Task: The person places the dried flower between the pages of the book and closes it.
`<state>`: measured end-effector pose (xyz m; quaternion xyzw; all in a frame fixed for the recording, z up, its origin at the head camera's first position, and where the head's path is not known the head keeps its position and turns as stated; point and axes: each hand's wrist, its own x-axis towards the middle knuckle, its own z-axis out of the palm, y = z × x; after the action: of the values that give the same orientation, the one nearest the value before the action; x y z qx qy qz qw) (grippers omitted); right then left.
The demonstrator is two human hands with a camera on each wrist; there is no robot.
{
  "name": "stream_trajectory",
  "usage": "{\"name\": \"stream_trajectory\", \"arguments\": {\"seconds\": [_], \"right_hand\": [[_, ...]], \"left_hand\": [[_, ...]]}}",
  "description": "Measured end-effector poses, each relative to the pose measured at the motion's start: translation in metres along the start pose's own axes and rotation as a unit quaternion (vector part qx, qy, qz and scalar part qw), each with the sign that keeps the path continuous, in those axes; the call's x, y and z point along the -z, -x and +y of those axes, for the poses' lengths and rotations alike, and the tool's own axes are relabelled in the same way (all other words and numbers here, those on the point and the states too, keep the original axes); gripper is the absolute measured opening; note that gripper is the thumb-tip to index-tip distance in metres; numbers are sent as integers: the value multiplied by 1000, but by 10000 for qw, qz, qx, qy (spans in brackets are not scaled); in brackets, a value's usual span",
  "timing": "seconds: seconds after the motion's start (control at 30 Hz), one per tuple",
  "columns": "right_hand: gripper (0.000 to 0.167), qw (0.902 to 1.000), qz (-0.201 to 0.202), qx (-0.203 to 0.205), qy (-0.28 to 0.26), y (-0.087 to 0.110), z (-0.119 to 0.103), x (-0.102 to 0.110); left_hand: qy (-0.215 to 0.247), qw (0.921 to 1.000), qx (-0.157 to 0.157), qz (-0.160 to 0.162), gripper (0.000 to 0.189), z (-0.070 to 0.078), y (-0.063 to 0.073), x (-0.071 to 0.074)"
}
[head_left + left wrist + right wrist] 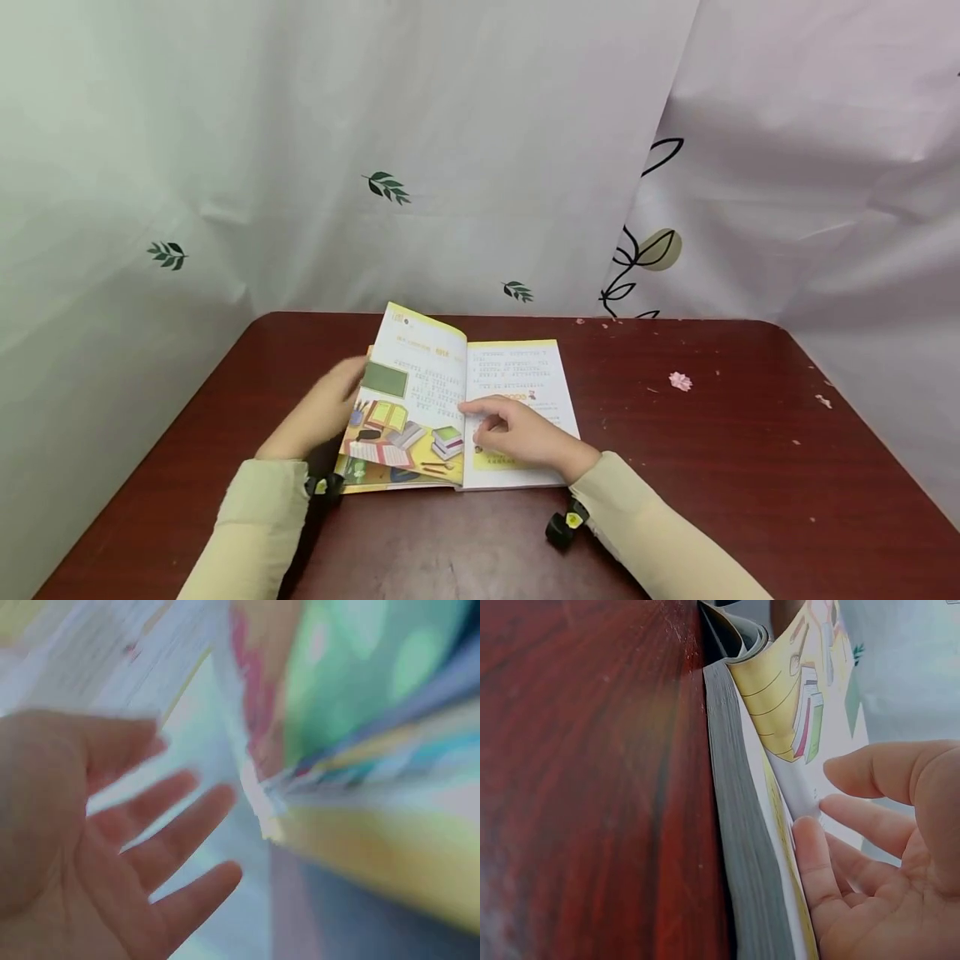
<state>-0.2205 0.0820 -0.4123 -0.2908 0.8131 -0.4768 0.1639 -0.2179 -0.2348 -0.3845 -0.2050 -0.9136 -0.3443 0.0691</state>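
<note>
An open book (521, 367) lies on the dark red table. Its left illustrated page (431, 367) stands lifted and slanted, with books and pencils drawn on it. At the outer left edge of that page is my left hand (318, 412), partly hidden behind it. In the left wrist view the left fingers (180, 844) are spread and pinch nothing, beside blurred pages (352, 675). My right hand (517, 429) rests over the right page, index finger pointing at the inner fold. In the right wrist view its relaxed fingertips touch the paper near the thick page block (742, 825).
The table (712, 475) extends to both sides of the book. A small pink flower-shaped piece (680, 381) lies to the right. Behind the table hangs a pale curtain (480, 125) with leaf prints. Each wrist wears a black strap with a small camera.
</note>
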Motion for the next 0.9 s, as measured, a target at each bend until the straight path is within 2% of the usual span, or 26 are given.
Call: {"name": "stream_trajectory", "arguments": {"seconds": [0.07,0.1,0.17,0.23,0.33,0.43,0.5,0.6,0.73,0.9], "right_hand": [[45,10000,-14,23,40,0,0,-1],[45,10000,-14,36,67,0,-1,-1],[45,9999,-2,82,106,0,-1,-1],[45,9999,4,125,115,0,-2,-1],[45,9998,24,176,94,1,-2,-1],[46,9998,29,180,55,3,-3,-1],[46,9999,32,133,39,4,-3,-2],[47,10000,27,31,-6,4,-1,-3],[46,10000,31,-21,-11,3,0,-3],[40,9999,-15,97,62,2,1,4]], "left_hand": [[-453,9981,226,362,49,13,1,10],[-534,9971,250,482,50,20,1,15],[-590,9961,151,644,56,38,2,24],[-688,9957,-104,608,61,57,3,27],[-1210,9917,-425,124,67,80,5,19],[-1794,9797,-425,-790,69,97,9,0],[-1921,9715,-333,-1352,72,99,11,-14],[-1599,9683,44,-1918,84,92,13,-29],[-1195,9687,477,-2123,96,78,13,-39],[-1196,9664,617,-2192,99,73,12,-46]]}}
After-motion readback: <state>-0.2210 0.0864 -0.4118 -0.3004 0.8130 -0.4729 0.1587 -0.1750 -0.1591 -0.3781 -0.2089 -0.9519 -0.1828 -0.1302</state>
